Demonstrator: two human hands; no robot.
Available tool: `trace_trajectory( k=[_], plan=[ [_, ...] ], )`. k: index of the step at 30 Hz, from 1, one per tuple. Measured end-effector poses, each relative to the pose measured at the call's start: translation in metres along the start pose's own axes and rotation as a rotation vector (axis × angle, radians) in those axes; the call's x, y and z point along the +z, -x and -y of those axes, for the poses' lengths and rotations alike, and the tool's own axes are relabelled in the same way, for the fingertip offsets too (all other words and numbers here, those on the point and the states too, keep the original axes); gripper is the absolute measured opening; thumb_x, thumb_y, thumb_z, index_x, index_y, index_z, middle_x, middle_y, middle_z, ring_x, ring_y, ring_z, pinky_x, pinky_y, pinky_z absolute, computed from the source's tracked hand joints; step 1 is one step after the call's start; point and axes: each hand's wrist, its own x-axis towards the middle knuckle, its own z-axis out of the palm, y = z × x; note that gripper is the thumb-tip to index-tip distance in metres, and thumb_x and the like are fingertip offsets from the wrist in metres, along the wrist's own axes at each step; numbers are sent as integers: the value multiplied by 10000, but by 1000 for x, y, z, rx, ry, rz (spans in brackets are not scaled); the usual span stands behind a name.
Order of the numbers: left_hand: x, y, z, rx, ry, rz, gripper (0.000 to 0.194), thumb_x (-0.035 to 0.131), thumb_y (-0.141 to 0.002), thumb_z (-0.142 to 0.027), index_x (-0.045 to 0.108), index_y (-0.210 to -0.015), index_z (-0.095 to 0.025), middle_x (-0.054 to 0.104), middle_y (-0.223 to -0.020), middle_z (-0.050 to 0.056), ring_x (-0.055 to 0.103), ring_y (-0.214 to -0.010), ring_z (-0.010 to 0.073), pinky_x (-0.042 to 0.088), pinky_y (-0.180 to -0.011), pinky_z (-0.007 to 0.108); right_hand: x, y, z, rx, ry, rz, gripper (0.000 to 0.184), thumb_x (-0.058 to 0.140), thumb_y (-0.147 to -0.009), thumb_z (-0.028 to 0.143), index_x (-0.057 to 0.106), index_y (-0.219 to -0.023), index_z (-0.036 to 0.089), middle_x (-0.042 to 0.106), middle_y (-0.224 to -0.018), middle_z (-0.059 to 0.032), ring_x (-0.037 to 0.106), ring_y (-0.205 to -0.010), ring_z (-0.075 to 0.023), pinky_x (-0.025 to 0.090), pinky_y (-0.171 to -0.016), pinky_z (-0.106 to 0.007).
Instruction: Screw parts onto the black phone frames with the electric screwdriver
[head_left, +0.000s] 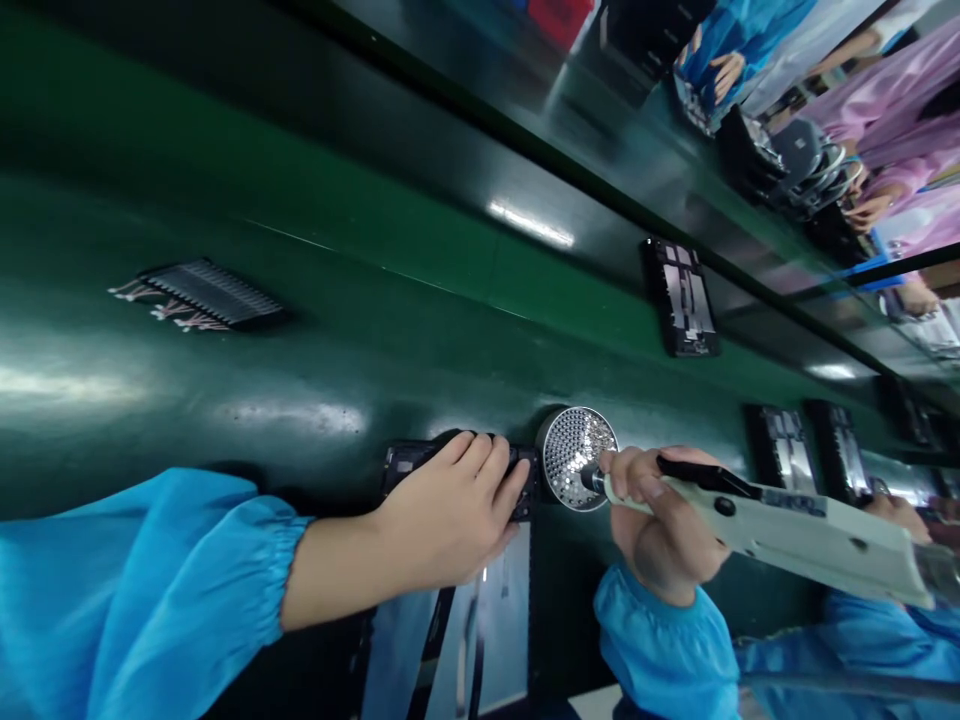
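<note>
While my left hand (442,515) rests open on a black frame (401,460), my right fingers (626,475) clamp an electric screwdriver (810,535) — its long axis aimed into the perforated metal dish (574,455) between my hands.

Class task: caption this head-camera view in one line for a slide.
Left hand pins a black frame; right hand holds a pale electric screwdriver to a perforated metal disc.

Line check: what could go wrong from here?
The electric screwdriver in the right hand has its tip at the round perforated metal tray, so a knock might spill small parts onto the green surface. The tray sits right beside the dark device frame under the left hand, so a slip of the tip could scratch the frame.
</note>
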Motion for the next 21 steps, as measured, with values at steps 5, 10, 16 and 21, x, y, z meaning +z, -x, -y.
trace_trajectory(
  k=[5, 10, 16, 21],
  plan=[
    [-1, 0, 0, 1, -1, -2, 512, 467, -989, -400, 637, -1281, -16, 686, -1144, 267, 664, -1045, 389, 522, -882, 500, 0, -1, -2, 14, 16, 1, 252, 592, -775, 93, 657, -988, 211, 535, -578, 48, 519, -522, -140, 474, -604, -343],
    [2, 0, 0, 3, -2, -15, 500, 470, -986, -396, 658, -1264, -26, 692, -1138, 262, 671, -1027, 384, 531, -866, 488, 1, -1, -3, 19, 28, 2, 256, 580, -777, 83, 649, -990, 207, 539, -581, 50, 527, -526, -142, 485, -618, -353],
    [1, 0, 0, -3, 0, -23, 503, 473, -984, -403, 663, -1264, -31, 691, -1151, 262, 671, -1028, 387, 527, -872, 491, -1, -1, -3, 16, 17, 21, 245, 579, -790, 72, 648, -988, 199, 540, -585, 45, 530, -534, -141, 483, -623, -348],
    [1, 0, -1, -4, 4, -27, 504, 474, -983, -400, 666, -1260, -25, 691, -1154, 267, 673, -1026, 385, 522, -873, 488, -1, 0, -5, 43, 3, 27, 238, 580, -784, 68, 648, -965, 208, 529, -580, 47, 528, -534, -139, 484, -629, -350]
  ],
)
